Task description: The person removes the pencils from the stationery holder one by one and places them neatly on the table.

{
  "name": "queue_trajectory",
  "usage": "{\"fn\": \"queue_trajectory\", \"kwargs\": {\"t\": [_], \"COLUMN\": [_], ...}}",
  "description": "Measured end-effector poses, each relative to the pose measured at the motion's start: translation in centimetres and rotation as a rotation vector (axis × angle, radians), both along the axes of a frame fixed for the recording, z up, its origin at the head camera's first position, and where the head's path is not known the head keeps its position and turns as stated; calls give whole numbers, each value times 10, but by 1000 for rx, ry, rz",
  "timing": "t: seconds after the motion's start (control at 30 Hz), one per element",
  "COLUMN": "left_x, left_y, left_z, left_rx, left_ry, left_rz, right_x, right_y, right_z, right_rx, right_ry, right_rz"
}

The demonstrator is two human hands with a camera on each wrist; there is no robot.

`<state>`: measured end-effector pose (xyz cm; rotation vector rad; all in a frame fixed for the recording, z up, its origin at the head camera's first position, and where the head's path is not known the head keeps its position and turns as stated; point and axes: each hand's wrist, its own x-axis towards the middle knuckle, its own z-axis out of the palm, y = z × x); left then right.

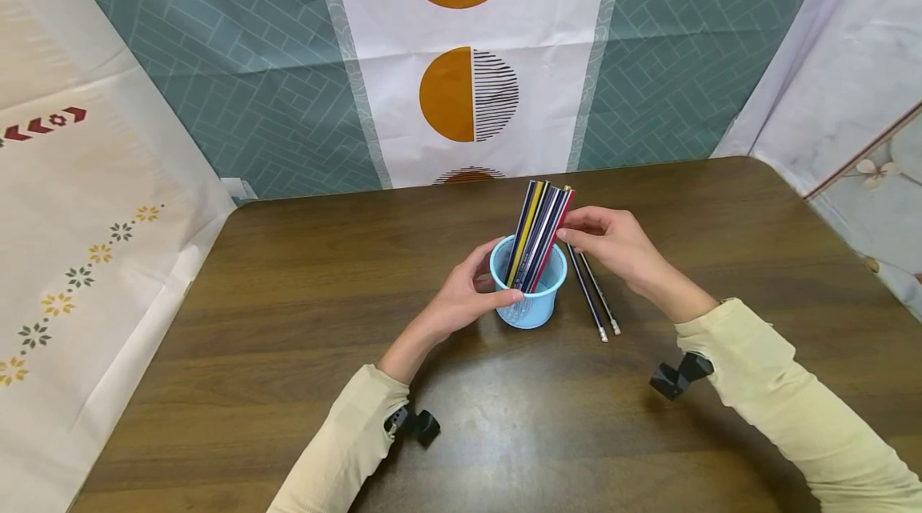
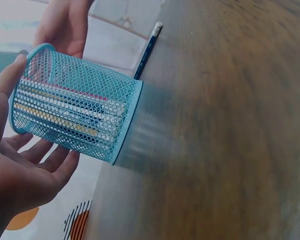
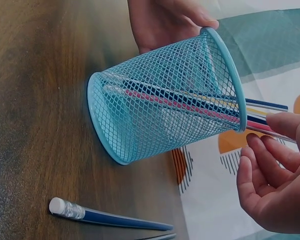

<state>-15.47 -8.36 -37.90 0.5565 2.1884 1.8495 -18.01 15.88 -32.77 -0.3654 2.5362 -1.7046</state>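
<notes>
A light blue mesh pencil cup (image 1: 527,313) stands upright on the table, also seen from the side in the left wrist view. My left hand (image 1: 468,294) grips it, the thumb over the near rim and the fingers round the far left side. Inside leans a bundle of pencils (image 1: 537,229), dark blue, yellow, white and red, tops above the rim. My right hand (image 1: 612,245) pinches at the right side of the bundle, thumb and forefinger by the red pencil (image 3: 190,107). Two dark pencils (image 1: 589,297) lie on the table just right of the cup, eraser ends toward me.
The brown wooden table (image 1: 324,273) spreads around the cup. A teal and white cloth (image 1: 281,81) with orange circles hangs behind its far edge. Pale cloths hang at the left and right. Each wrist carries a small black camera (image 1: 680,377).
</notes>
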Motion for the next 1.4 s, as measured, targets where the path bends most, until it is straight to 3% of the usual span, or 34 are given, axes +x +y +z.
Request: {"fn": "queue_trajectory", "kwargs": {"t": [0.33,0.8,1.4], "left_x": [1,-1,2], "left_y": [0,0,1], "left_z": [0,-1,1], "left_rx": [8,-2,2], "left_ry": [-10,-15,-14], "left_rz": [-4,-7,-3], "right_x": [-3,-2,1], "right_y": [-6,-12,-10], "right_z": [-4,-3,1], "right_rx": [-13,62,-1], "right_ry": [25,42,56], "right_rz": [-34,-105,-107]}}
